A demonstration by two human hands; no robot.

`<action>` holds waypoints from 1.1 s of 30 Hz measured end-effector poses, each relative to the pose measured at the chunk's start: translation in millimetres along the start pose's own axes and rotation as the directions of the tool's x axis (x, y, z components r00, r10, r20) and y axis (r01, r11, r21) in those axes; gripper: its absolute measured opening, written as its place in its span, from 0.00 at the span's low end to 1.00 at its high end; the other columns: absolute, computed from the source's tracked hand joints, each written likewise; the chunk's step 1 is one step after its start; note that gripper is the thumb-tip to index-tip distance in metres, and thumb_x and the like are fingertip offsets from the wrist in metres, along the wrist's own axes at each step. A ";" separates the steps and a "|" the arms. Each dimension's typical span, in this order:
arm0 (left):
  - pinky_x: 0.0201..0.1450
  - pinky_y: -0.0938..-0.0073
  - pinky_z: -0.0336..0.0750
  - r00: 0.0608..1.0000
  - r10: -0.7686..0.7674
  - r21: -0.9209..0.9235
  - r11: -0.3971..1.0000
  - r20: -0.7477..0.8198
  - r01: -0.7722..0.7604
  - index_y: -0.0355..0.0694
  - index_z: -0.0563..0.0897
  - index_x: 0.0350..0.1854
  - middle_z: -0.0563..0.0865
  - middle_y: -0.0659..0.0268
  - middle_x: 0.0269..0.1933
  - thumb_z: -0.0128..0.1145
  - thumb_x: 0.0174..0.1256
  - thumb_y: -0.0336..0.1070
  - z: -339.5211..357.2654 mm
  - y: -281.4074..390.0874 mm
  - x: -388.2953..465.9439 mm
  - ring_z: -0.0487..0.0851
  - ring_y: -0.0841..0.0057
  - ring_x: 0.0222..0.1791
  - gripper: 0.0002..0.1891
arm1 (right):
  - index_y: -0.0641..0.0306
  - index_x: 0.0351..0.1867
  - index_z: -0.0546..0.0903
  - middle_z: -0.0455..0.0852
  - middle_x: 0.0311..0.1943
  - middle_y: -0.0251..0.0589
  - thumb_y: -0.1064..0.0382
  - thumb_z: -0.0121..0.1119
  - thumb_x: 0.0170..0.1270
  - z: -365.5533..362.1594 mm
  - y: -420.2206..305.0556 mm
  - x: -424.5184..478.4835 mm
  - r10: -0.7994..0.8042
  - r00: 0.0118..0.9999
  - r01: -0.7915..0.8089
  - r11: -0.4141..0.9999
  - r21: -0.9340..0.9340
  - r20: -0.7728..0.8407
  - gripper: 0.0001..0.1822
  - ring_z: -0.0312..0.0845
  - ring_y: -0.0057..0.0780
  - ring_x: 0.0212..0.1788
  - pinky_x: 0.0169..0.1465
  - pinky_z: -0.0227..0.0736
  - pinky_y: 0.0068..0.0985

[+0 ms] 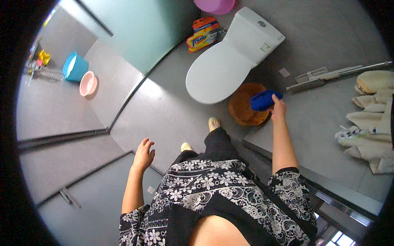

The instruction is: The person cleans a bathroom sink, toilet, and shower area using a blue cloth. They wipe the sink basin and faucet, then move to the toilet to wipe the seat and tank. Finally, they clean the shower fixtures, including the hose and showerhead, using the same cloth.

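Note:
My right hand (pixel 278 109) grips a dark blue object (pixel 265 100), perhaps a cloth or a brush; its exact kind is unclear. It is over the right side of a round brown-orange basin or bin (pixel 238 106), partly covering its opening. Beside that container stands a white toilet (pixel 218 72) with its lid down. My left hand (pixel 144 153) hangs over the grey floor at the left with nothing in it, its fingers apart.
A Tide detergent bag (pixel 201 35) and a pink basin (pixel 215 4) lie beyond the toilet. A blue bucket (pixel 75 67) and a small pink basin (pixel 88 83) stand behind the curved floor edge. Towels (pixel 372 117) hang at the right near a wall rack (pixel 323 77).

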State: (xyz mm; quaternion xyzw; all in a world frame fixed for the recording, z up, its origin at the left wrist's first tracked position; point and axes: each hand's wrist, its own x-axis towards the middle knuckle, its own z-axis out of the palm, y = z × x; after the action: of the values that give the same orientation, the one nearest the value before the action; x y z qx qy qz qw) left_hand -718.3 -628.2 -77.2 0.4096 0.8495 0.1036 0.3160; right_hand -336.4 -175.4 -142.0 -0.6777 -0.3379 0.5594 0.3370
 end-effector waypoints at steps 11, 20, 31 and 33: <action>0.62 0.60 0.69 0.989 0.138 -0.119 0.984 0.045 -0.132 0.37 0.77 0.50 0.75 0.48 0.58 0.60 0.54 0.32 65.5 -63.0 0.3 0.73 0.51 0.59 0.19 | 0.67 0.51 0.78 0.81 0.44 0.40 0.51 0.64 0.61 38.5 -186.0 -7.8 -0.447 0.890 0.451 0.892 0.032 -0.090 0.24 0.76 0.29 0.44 0.46 0.71 0.29; 0.48 0.64 0.77 0.983 -0.102 -0.230 0.964 0.155 0.136 0.39 0.76 0.53 0.78 0.52 0.52 0.59 0.54 0.29 44.2 -63.0 -62.4 0.81 0.58 0.44 0.21 | 0.68 0.65 0.65 0.63 0.64 0.68 0.41 0.42 0.68 103.7 -192.8 14.2 -0.878 0.479 0.324 0.176 -0.930 0.000 0.35 0.55 0.59 0.68 0.71 0.48 0.45; 0.49 0.66 0.77 0.986 -0.022 -0.259 0.964 0.167 0.065 0.40 0.73 0.57 0.77 0.53 0.55 0.58 0.59 0.30 48.6 56.4 15.2 0.79 0.61 0.53 0.22 | 0.57 0.56 0.77 0.71 0.60 0.58 0.47 0.57 0.61 140.5 -214.9 34.1 -0.813 0.124 0.784 -0.272 -0.559 0.570 0.24 0.61 0.56 0.65 0.68 0.51 0.52; 0.49 0.65 0.77 0.984 -0.051 -0.316 0.943 0.171 0.104 0.40 0.73 0.58 0.77 0.53 0.55 0.58 0.60 0.30 45.0 61.7 30.4 0.79 0.61 0.53 0.22 | 0.57 0.55 0.77 0.72 0.59 0.60 0.52 0.60 0.60 86.6 -176.6 22.0 -0.798 0.130 0.685 -0.357 -0.635 0.589 0.23 0.62 0.58 0.64 0.67 0.50 0.56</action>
State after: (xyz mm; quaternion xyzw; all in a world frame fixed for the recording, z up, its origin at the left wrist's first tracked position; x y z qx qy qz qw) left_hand -665.6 -569.1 -99.1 0.3252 0.8083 0.1958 0.4501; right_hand -432.8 -54.1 -18.9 -0.3594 -0.8947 -0.1123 0.2404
